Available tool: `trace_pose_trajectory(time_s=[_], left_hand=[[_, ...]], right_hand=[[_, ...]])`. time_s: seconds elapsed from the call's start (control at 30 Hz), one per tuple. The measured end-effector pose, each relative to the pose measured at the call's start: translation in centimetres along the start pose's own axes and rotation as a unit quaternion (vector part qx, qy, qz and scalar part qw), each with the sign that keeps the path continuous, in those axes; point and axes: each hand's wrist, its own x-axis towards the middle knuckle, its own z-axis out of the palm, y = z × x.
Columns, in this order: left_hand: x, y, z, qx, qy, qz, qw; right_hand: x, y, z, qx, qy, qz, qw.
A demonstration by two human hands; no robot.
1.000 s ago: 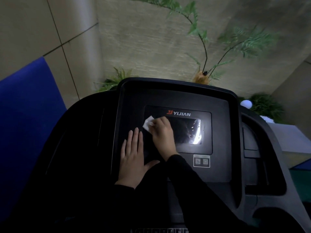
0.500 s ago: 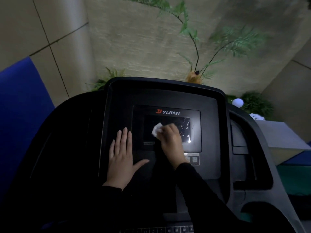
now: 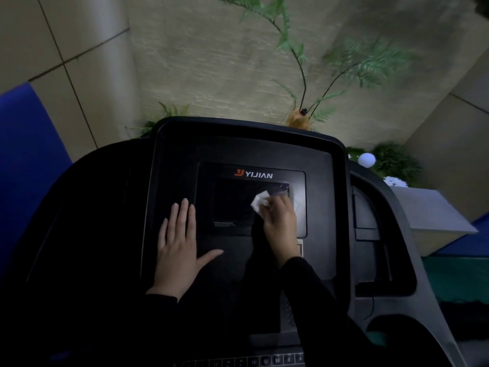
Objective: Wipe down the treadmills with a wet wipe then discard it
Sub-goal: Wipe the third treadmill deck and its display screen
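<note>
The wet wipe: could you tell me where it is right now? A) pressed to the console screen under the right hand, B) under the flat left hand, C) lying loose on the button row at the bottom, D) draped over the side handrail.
A: the white wet wipe sits under the right hand on the console screen, while the left hand lies flat and bare beside it.

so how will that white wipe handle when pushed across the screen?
Likely floppy: the crumpled white wet wipe bunches under the right hand. Probably light. It may slide easily on the glossy black treadmill screen.
</note>
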Motion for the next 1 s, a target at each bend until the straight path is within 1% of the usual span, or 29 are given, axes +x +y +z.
trace_pose_trajectory(time_s=[0.03, 0.1, 0.2, 0.3, 0.37, 0.47, 0.67, 0.77, 0.9, 0.97, 1.0], left_hand=[[0.0, 0.0, 0.0, -0.002, 0.0, 0.0, 1.0], [0.0, 0.0, -0.1, -0.002, 0.0, 0.001, 1.0], [0.0, 0.0, -0.1, -0.006, 0.001, 0.001, 1.0], [0.0, 0.0, -0.1, -0.008, 0.001, -0.001, 1.0], [0.0, 0.0, -0.1, -0.003, -0.001, -0.002, 1.0], [0.0, -0.1, 0.0, 0.002, 0.001, -0.002, 1.0], [0.0, 0.0, 0.0, -0.011, 0.006, 0.005, 1.0], [-0.1, -0.2, 0.0, -0.013, 0.003, 0.004, 1.0], [-0.2, -0.2, -0.1, -0.02, 0.0, 0.005, 1.0], [-0.2, -0.3, -0.1, -0.027, 0.0, 0.006, 1.0], [-0.2, -0.3, -0.2, -0.032, 0.0, 0.007, 0.999]], right_hand=[[-0.6, 0.4, -0.2, 0.0, -0.007, -0.008, 1.0], [-1.1, 1.5, -1.1, -0.005, -0.008, 0.006, 1.0], [0.2, 2.8, -2.7, -0.013, 0.044, 0.049, 0.998], [3.1, 2.5, -3.2, -0.016, 0.075, 0.058, 0.995], [4.7, 1.9, -2.6, -0.013, 0.069, 0.051, 0.996], [4.9, 0.7, -1.4, -0.019, 0.035, 0.03, 0.999], [-0.7, 0.8, -0.8, -0.012, 0.0, 0.0, 1.0], [-1.1, 1.8, -2.3, -0.013, -0.002, 0.026, 1.0], [-0.5, 2.1, -3.5, -0.032, 0.05, 0.065, 0.996], [-1.3, 1.3, -2.9, -0.036, 0.038, 0.072, 0.996], [-2.0, 0.8, -2.4, -0.035, 0.017, 0.074, 0.997]])
